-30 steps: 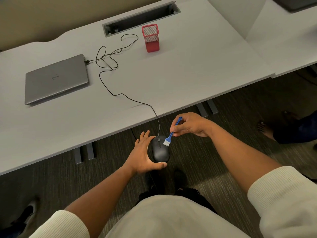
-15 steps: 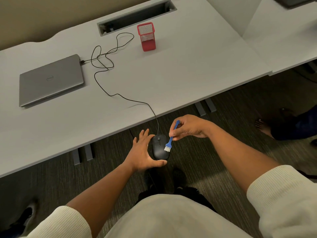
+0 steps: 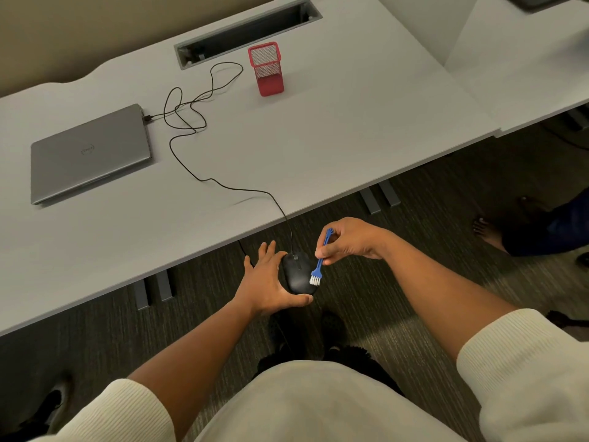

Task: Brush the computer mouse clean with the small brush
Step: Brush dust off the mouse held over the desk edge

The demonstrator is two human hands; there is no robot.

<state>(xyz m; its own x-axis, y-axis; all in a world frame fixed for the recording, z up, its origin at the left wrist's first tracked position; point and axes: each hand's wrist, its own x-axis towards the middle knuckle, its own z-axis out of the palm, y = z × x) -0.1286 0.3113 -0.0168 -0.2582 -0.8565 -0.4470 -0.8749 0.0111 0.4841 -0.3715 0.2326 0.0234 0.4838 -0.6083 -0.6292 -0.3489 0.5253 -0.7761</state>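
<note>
Brushing is under way: the left hand (image 3: 266, 287) cradles the black corded plastic mouse (image 3: 298, 275) off the table's near edge, while the right hand (image 3: 350, 239) pinches the small blue white-bristled brush (image 3: 319, 264) against its right side; the remaining surfaces appear still to do.

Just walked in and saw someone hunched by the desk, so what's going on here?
A person is cleaning a black wired computer mouse, held in front of the desk edge rather than on it. The left hand cradles the mouse from its side, thumb under its near end. The right hand pinches a small blue brush, white bristles on the mouse's right side. Its cable runs to a closed laptop.
</note>
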